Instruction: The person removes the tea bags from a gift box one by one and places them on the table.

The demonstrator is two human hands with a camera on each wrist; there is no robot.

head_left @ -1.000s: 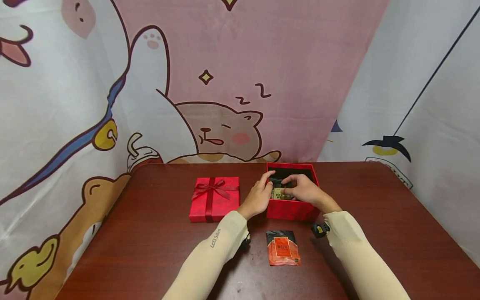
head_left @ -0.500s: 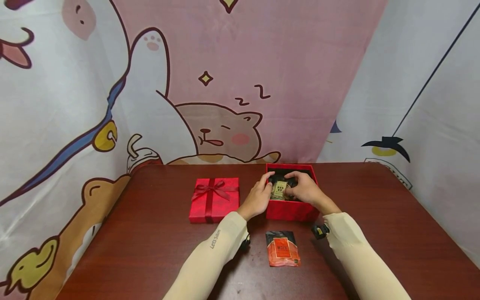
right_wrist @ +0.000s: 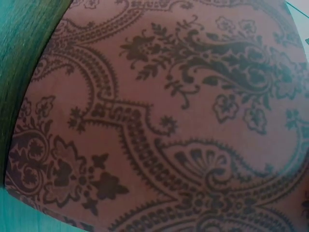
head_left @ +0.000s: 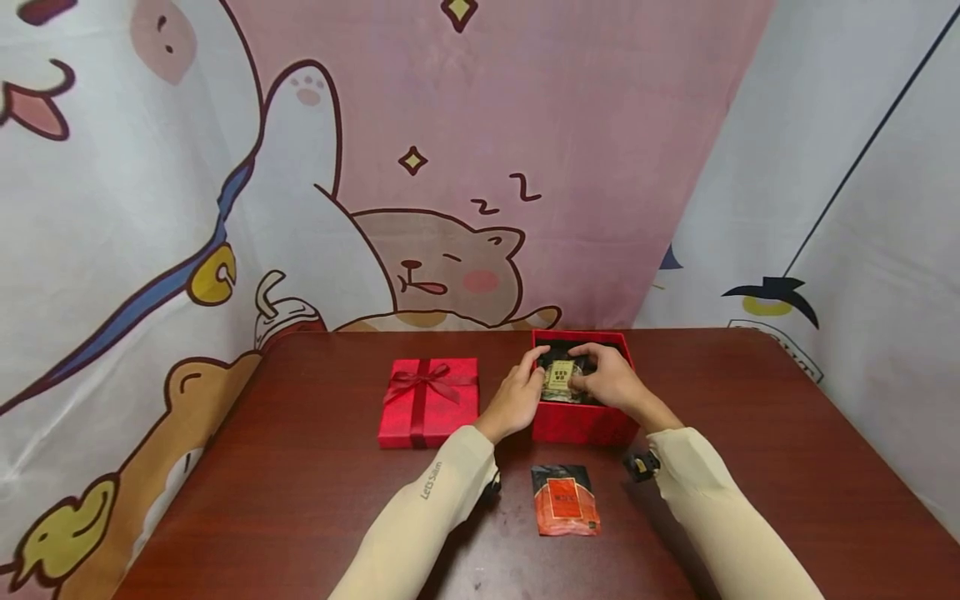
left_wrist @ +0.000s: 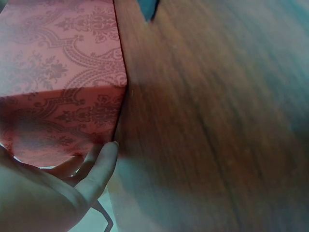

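Observation:
An open red box [head_left: 585,423] stands toward the table's back, with a black packet with a yellow label [head_left: 559,377] inside. My left hand [head_left: 513,402] grips the box's left wall, its fingertips near the rim; the left wrist view shows that hand [left_wrist: 53,195] against the patterned outside [left_wrist: 63,53]. Reaching in from the right, my right hand [head_left: 617,385] holds the packet's right edge, thumb at the label's side and fingers bent behind. Only the patterned box side [right_wrist: 169,121] fills most of the right wrist view; the right hand is not seen there.
A red lid with a ribbon bow [head_left: 422,408] lies left of the box. In front of the box, an orange and black packet [head_left: 566,500] lies flat on the brown table [head_left: 300,500]. A cartoon-printed cloth [head_left: 585,150] hangs behind.
The yellow-labelled packet has turned inside the box, and its label shows more fully. My right fingers have shifted slightly; the left hand has stayed at the box's left side.

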